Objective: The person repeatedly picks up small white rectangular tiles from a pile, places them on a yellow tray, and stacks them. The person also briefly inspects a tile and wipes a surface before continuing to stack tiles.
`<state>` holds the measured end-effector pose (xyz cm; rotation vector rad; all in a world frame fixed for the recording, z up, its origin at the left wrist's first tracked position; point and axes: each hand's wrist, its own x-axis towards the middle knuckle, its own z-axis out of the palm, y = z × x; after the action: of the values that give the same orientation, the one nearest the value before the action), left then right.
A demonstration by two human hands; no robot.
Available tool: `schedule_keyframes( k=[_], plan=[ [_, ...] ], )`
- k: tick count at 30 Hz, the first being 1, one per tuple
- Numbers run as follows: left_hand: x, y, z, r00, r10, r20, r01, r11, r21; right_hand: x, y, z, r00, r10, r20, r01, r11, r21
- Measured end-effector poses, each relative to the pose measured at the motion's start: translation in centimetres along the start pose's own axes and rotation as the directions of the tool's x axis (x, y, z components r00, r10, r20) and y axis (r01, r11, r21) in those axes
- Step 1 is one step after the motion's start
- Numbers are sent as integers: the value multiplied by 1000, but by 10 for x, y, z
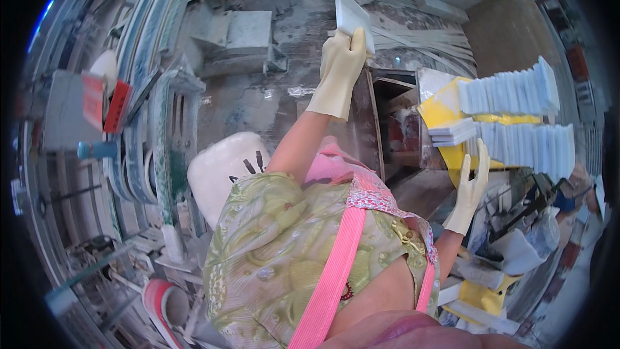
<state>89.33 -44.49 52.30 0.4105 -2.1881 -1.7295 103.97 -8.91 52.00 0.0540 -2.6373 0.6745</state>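
Note:
My left hand (340,58), in a cream rubber glove, reaches forward. Its fingers and thumb grip a flat white tile (352,14) by its near edge, holding it tilted up. Off to the right, my gloved right hand (475,178) is open with fingers apart, beside a small pile of white tiles (454,132). I cannot tell whether its fingertips touch them. Two long rows of tiles stand on edge past that pile, a far row (507,94) and a near row (524,143). A yellow sheet (434,111) lies under the tiles.
An open-topped box-like stand (378,123) is between my hands. At the left are a machine with rails (169,155), a red box (117,106) and a white rounded seat (223,171). Pale strips (426,42) lie beyond the stand; a white bucket (520,252) is at the lower right.

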Motion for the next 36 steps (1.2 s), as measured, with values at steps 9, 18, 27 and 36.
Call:
schedule_keyframes(
  k=[9,18,27,36],
  plan=[
    [10,3,63,978,50,202,-20,989,-148,-26,-6,-16,983,169,-77,-177,979,-98],
    [34,2,102,660,6,752,610,580,-540,-29,-19,-21,940,309,-142,-316,948,-32],
    [35,-19,137,433,64,899,833,353,-426,5,-35,-6,899,431,-71,-395,871,293],
    [28,-45,140,-111,406,907,815,560,-151,86,-49,16,953,198,229,-299,497,815]
  ],
)
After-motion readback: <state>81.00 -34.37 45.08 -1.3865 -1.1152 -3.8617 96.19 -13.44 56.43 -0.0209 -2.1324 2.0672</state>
